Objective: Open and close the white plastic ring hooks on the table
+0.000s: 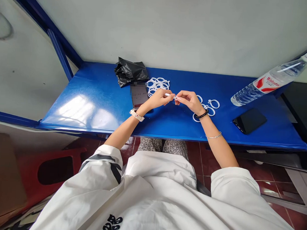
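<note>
Above the blue table (113,91), my left hand (160,98) and my right hand (189,100) meet fingertip to fingertip. Both are closed in a pinch on a small white plastic ring (167,94), seen nearly edge-on and mostly hidden by the fingers. Just behind my left hand lies a pile of white plastic rings (159,82) with small eyelets. More loose white rings (213,104) are spread beside and under my right wrist. A phone showing a timer (139,95) lies flat, partly covered by my left hand and wrist.
A crumpled black plastic bag (131,72) sits at the back, left of the ring pile. To the right stand a clear water bottle (268,80) and, in front of it, a dark phone (250,120). A wall (174,29) closes off the table's back edge.
</note>
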Action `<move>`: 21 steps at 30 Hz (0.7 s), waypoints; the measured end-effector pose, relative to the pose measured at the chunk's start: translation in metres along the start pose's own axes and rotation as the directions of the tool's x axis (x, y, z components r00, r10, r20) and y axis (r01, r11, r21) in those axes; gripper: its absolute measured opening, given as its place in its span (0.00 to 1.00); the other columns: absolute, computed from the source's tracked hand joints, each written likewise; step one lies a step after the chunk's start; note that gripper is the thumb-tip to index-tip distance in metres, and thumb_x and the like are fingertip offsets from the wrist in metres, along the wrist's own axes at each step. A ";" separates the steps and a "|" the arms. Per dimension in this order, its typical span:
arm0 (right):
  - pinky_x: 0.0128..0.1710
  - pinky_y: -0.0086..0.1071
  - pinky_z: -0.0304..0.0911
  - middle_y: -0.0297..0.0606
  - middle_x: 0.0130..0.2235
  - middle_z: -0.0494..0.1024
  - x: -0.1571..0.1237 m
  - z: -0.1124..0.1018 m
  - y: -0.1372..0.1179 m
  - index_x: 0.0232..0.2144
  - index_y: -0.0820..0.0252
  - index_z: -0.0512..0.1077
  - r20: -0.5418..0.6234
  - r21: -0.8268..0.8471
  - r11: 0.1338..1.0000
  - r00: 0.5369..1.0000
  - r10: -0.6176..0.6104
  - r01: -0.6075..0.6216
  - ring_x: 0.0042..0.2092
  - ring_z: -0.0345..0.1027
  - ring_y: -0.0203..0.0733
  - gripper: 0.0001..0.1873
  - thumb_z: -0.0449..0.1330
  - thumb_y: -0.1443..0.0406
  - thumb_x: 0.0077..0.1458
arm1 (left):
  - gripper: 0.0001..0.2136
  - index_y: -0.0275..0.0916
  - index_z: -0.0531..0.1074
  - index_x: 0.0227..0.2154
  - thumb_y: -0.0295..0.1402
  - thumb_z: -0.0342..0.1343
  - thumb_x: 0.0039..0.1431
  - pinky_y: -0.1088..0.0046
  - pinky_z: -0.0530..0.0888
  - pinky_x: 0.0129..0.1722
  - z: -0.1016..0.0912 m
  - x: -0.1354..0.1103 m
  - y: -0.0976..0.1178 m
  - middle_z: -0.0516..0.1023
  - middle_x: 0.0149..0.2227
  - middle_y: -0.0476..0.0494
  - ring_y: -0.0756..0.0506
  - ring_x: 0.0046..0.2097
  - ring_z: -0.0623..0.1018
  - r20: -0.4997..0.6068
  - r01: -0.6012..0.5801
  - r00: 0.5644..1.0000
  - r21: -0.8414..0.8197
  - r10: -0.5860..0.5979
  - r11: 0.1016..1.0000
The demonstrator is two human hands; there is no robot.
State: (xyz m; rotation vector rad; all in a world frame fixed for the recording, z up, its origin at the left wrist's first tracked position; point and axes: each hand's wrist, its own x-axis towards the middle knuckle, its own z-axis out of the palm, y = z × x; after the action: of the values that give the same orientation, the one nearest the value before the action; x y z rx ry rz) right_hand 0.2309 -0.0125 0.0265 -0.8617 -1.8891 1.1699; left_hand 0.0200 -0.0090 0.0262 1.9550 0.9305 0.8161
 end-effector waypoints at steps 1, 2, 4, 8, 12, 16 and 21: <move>0.40 0.38 0.75 0.37 0.29 0.80 0.000 0.000 0.001 0.30 0.56 0.77 0.000 0.002 1.000 1.000 0.003 -0.003 0.33 0.76 0.43 0.25 0.67 0.41 0.55 | 0.18 0.38 0.71 0.26 0.45 0.51 0.68 0.74 0.65 0.26 0.000 0.000 0.000 0.68 0.17 0.52 0.53 0.21 0.66 -0.001 0.001 1.000 0.004 -0.001 1.000; 0.40 0.38 0.75 0.37 0.29 0.80 0.000 0.000 0.001 0.30 0.56 0.77 0.001 0.004 1.000 1.000 0.004 -0.004 0.33 0.76 0.43 0.25 0.67 0.41 0.54 | 0.17 0.38 0.71 0.27 0.43 0.51 0.68 0.75 0.65 0.26 0.000 0.000 -0.001 0.68 0.18 0.52 0.53 0.21 0.66 -0.003 0.001 1.000 0.012 -0.001 1.000; 0.40 0.38 0.75 0.36 0.29 0.80 0.000 0.000 0.003 0.30 0.56 0.76 0.004 0.007 1.000 1.000 0.005 -0.005 0.33 0.76 0.43 0.24 0.68 0.42 0.54 | 0.16 0.38 0.72 0.27 0.42 0.52 0.67 0.74 0.63 0.25 0.001 0.001 -0.002 0.68 0.18 0.51 0.52 0.21 0.65 -0.016 -0.005 1.000 0.037 0.006 0.999; 0.41 0.39 0.75 0.36 0.30 0.79 0.000 0.001 0.004 0.31 0.55 0.76 0.009 -0.004 1.000 1.000 0.013 -0.013 0.34 0.76 0.44 0.22 0.68 0.44 0.55 | 0.11 0.38 0.74 0.29 0.40 0.57 0.62 0.74 0.64 0.26 0.000 0.002 -0.005 0.71 0.21 0.50 0.51 0.24 0.68 -0.075 -0.024 0.997 0.113 0.033 0.993; 0.41 0.42 0.75 0.35 0.30 0.80 0.001 0.003 0.008 0.32 0.53 0.75 0.001 -0.045 0.999 1.000 0.005 -0.005 0.33 0.76 0.45 0.20 0.69 0.45 0.53 | 0.08 0.39 0.73 0.33 0.37 0.64 0.55 0.72 0.69 0.30 0.000 0.002 -0.006 0.74 0.23 0.50 0.49 0.26 0.72 -0.119 -0.057 0.990 0.140 0.074 0.989; 0.40 0.42 0.73 0.35 0.31 0.80 0.003 0.003 0.011 0.33 0.53 0.75 -0.046 -0.120 0.993 0.999 -0.009 0.004 0.34 0.75 0.46 0.18 0.69 0.48 0.52 | 0.10 0.41 0.72 0.35 0.36 0.66 0.55 0.70 0.70 0.31 0.002 0.001 -0.006 0.73 0.23 0.51 0.48 0.26 0.72 -0.110 -0.082 0.989 0.172 0.102 0.982; 0.39 0.40 0.71 0.35 0.30 0.79 0.003 0.001 0.011 0.32 0.55 0.76 -0.082 -0.177 0.983 0.995 -0.055 0.040 0.33 0.73 0.44 0.13 0.68 0.53 0.54 | 0.14 0.41 0.71 0.37 0.41 0.68 0.56 0.70 0.70 0.32 0.003 0.000 -0.007 0.74 0.25 0.50 0.48 0.28 0.73 -0.113 -0.096 0.987 0.132 0.111 0.987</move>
State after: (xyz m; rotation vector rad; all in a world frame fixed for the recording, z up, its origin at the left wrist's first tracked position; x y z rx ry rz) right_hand 0.2305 -0.0064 0.0171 -0.9414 -1.9506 0.9331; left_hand 0.0206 -0.0071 0.0186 2.0967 0.9778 0.9647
